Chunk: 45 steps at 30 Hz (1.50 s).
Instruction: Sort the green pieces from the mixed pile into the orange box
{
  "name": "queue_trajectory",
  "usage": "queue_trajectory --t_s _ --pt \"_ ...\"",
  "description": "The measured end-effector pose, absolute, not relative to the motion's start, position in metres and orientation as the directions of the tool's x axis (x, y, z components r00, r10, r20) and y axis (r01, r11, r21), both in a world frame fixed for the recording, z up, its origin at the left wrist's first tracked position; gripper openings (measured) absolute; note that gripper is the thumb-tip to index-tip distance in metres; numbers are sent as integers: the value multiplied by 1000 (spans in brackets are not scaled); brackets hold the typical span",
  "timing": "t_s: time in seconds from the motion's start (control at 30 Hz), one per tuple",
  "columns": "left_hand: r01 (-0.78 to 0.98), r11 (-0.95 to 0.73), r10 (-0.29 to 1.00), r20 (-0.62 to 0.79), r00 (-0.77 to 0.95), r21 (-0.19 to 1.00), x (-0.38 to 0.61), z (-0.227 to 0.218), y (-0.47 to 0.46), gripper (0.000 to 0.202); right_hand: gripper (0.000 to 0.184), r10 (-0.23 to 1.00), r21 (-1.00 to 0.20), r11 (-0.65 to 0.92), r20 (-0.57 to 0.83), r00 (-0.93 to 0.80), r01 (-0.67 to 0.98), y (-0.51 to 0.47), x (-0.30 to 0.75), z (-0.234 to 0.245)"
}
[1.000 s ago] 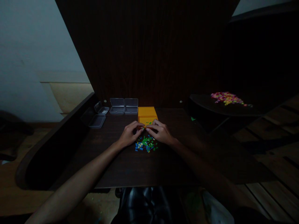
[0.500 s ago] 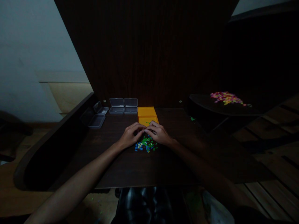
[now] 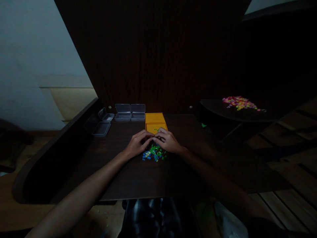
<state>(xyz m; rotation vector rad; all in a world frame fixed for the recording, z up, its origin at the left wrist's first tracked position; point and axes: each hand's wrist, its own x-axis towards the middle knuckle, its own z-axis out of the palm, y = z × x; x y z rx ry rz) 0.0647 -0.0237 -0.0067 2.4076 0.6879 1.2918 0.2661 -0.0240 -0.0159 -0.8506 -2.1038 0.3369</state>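
Observation:
My left hand and my right hand meet fingertip to fingertip over the desk, both with fingers closed in a pinch. Whatever sits between the fingertips is too small and dark to make out. Just below them lies a loose pile of small green, blue and pale yellow pieces. Beyond the fingers is an open yellow box, its near part partly covered by my hands. A few green bits lie inside it.
Clear plastic cases with raised lids stand along the back left, with another clear case nearer the left side panel. On a side shelf at right is a heap of pink, red and yellow pieces. A green scrap lies below that shelf.
Both hands keep nearly the same pose, fingertips together above the pile. The whole view has shifted very slightly.

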Motion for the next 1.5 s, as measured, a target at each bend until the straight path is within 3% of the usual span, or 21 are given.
queue_trajectory --t_s 0.2,0.4,0.6,0.9,1.33,1.5 --pt "262 -826 561 674 481 500 65 -7 -24 14 15 696 -563 717 602 -391 411 -23 264 -17" --pt "344 -778 627 606 490 526 64 -11 -23 22 15 715 -545 696 588 -378 468 -21 269 -15" --pt "384 -753 652 521 551 535 61 -9 -21 20 15 758 -571 603 628 -177 558 -7 280 -21" --pt "389 -703 676 391 624 595 57 -14 -14 17 13 833 -696 445 553 25 563 8 292 -32" --pt "380 -672 688 347 637 635 56 -12 -13 22 9 787 -470 453 610 -93 758 8 298 -37" --pt "380 -669 688 339 642 638 56 -13 -12 22 8 813 -519 464 571 -113 718 7 300 -34"
